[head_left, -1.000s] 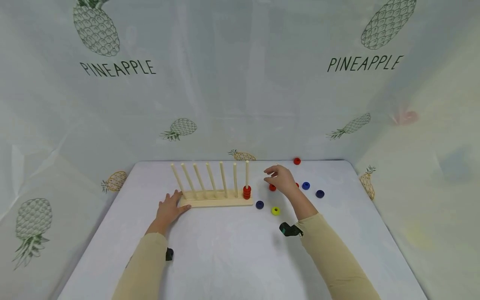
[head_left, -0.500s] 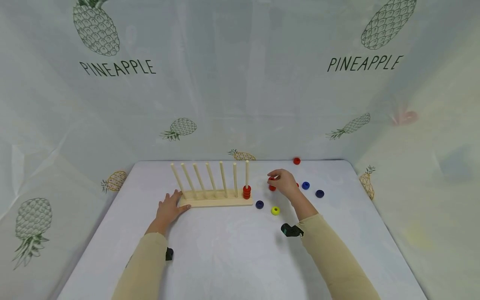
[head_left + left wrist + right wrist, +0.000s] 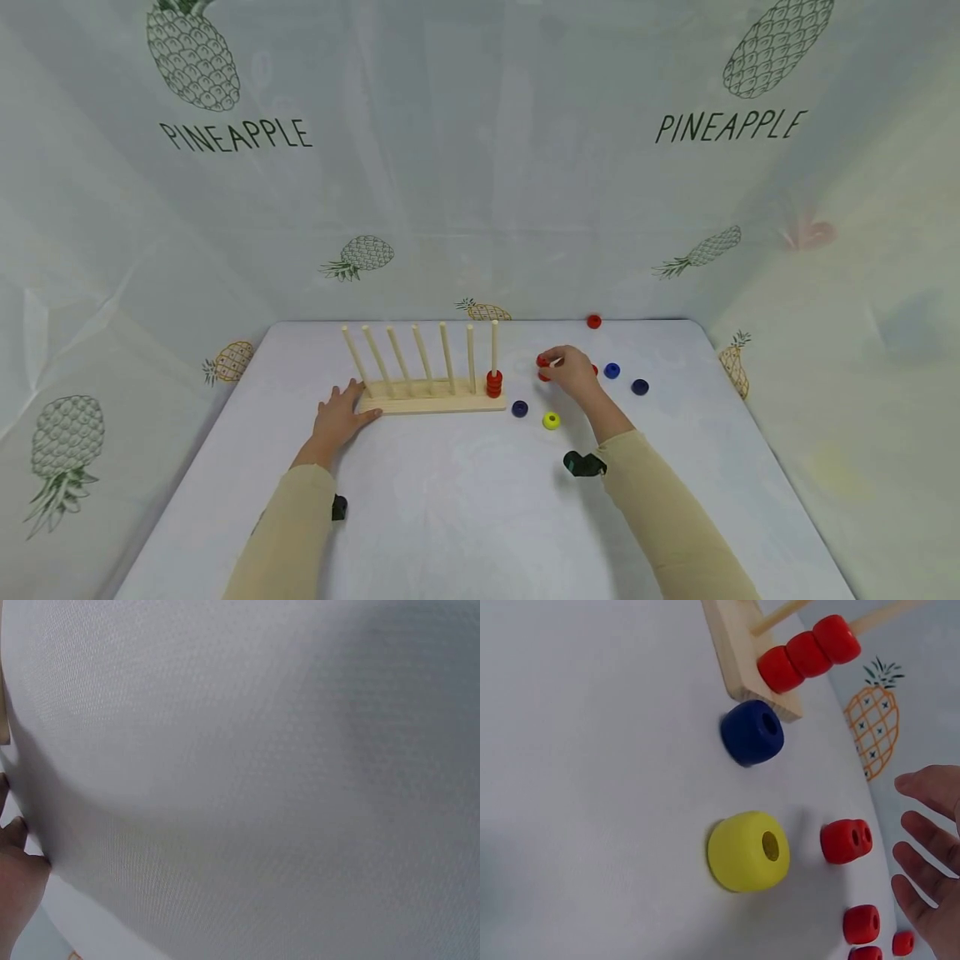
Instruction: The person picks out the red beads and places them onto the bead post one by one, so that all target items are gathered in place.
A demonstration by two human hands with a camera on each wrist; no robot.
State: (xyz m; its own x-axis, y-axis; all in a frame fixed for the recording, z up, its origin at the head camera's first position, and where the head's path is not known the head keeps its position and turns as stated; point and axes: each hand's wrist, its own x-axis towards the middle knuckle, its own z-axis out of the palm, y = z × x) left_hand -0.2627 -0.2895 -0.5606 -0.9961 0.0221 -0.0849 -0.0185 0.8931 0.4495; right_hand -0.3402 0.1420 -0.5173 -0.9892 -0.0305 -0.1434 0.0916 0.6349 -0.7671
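A pale wooden peg rack [image 3: 435, 406] with several upright pegs stands on the table, three red beads [image 3: 493, 384] stacked on its rightmost peg. My left hand [image 3: 337, 422] rests at its left end, fingers spread, thumb along the front edge; its fingers [image 3: 13, 834] barely show in the left wrist view. Right of the rack, my right hand [image 3: 572, 371] reaches toward two red beads [image 3: 841, 841] lying close together. In the head view its fingertips overlap them. The right wrist view shows the hand's fingers [image 3: 930, 838] loosely bent and apart, no bead between them.
A dark blue bead [image 3: 520, 408] lies near the rack's right end, with a yellow bead [image 3: 551, 421] in front. Farther right are a blue bead [image 3: 612, 371] and another dark blue one [image 3: 640, 387]. A red bead [image 3: 594, 322] sits at the back edge.
My right hand has come down and slightly right, toward the two red beads, uncovering the farther one. The left hand and the rack stay in place.
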